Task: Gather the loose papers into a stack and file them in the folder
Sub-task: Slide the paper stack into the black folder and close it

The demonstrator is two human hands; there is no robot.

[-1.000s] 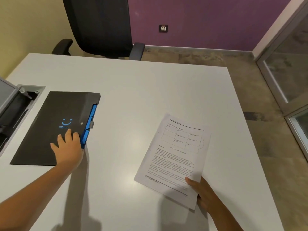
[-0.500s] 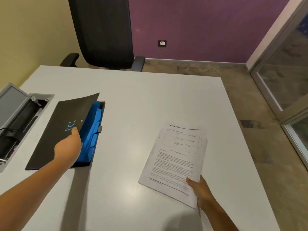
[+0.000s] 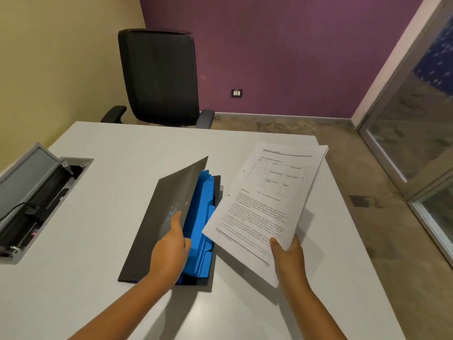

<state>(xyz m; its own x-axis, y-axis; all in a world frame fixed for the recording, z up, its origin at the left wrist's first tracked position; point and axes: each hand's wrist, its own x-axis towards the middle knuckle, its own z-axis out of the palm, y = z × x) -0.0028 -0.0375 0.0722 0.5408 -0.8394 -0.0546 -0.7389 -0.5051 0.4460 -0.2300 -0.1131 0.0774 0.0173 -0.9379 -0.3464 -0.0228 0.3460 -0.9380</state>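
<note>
A black folder (image 3: 157, 224) with a blue smile logo lies on the white table (image 3: 98, 278), its cover lifted so the blue tabbed dividers (image 3: 201, 217) show inside. My left hand (image 3: 169, 253) grips the raised cover, thumb on top near the logo. A stack of printed papers (image 3: 264, 200) with a table and text hangs above the table, just right of the folder, its left edge over the dividers. My right hand (image 3: 286, 253) pinches the stack's near corner.
An open grey cable box (image 3: 31, 200) with black leads is sunk into the table at the left. A black office chair (image 3: 159, 79) stands at the far edge. A glass door (image 3: 416, 133) is at the right.
My left hand has lifted the folder cover wider. My right hand has raised the paper stack off the table and brought it left, beside the open folder.
</note>
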